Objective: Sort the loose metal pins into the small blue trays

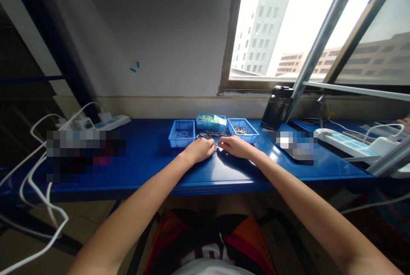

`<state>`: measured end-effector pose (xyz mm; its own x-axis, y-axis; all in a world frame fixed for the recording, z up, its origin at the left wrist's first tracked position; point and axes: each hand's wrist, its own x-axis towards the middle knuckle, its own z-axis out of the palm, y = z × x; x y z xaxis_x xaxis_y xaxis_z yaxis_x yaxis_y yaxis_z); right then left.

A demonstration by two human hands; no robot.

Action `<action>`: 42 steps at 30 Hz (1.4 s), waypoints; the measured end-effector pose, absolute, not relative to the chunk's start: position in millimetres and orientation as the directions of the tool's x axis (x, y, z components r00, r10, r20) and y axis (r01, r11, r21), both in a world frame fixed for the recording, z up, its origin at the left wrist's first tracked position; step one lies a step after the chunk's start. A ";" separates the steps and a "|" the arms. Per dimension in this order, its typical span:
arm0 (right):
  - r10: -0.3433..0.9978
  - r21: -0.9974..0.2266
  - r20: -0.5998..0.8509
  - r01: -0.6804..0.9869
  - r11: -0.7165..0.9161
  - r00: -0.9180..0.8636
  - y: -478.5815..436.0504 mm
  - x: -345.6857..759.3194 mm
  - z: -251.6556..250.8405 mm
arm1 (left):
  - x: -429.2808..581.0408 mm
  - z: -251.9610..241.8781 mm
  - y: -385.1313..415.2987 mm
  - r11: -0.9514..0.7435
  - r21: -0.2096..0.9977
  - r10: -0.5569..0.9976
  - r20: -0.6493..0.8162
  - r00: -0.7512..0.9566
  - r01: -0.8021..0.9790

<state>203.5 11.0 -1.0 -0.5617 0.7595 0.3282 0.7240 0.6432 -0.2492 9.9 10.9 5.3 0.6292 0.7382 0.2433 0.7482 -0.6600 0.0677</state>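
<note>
My left hand [201, 149] rests low over the blue table, its fingers curled together. Facing it, my right hand [236, 146] has thumb and fingertips pinched. A tiny pale glint shows between the two sets of fingertips; it is too small to name. Just behind my hands lies a loose heap of thin dark metal pieces [211, 134], like screws or nails. Left of it, a blue bin [182, 141] holds a few such pieces. The right blue bin [252, 137] contains many more. Between them at the back, another blue bin [209, 127] has a green-and-clear plastic packet [211, 118] in it.
A black bottle [276, 108] stands by the window, behind a blurred-out flat dark object [294, 147]. White power strips [346, 142] lie at right and far left, with white cables [33, 176] hanging over the left edge. Another person's hand [406, 124] shows at far right.
</note>
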 end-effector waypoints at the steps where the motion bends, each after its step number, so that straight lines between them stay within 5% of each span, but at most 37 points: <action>1: 0.765 -0.248 0.326 0.731 0.636 -0.556 11.5 204.0 -1.3 | 9.5 5.5 11.0 -0.651 0.069 0.747 0.235 0.622 0.756; 29: 0.779 -0.231 0.306 0.751 0.618 -0.547 12.5 206.8 -0.1 | 9.2 11.2 8.7 -0.606 0.097 0.787 0.217 0.577 0.790; 42: 0.755 -0.306 0.320 0.692 0.654 -0.572 8.8 205.3 3.4 | 11.0 7.8 11.4 -0.734 0.121 0.658 0.370 0.656 0.668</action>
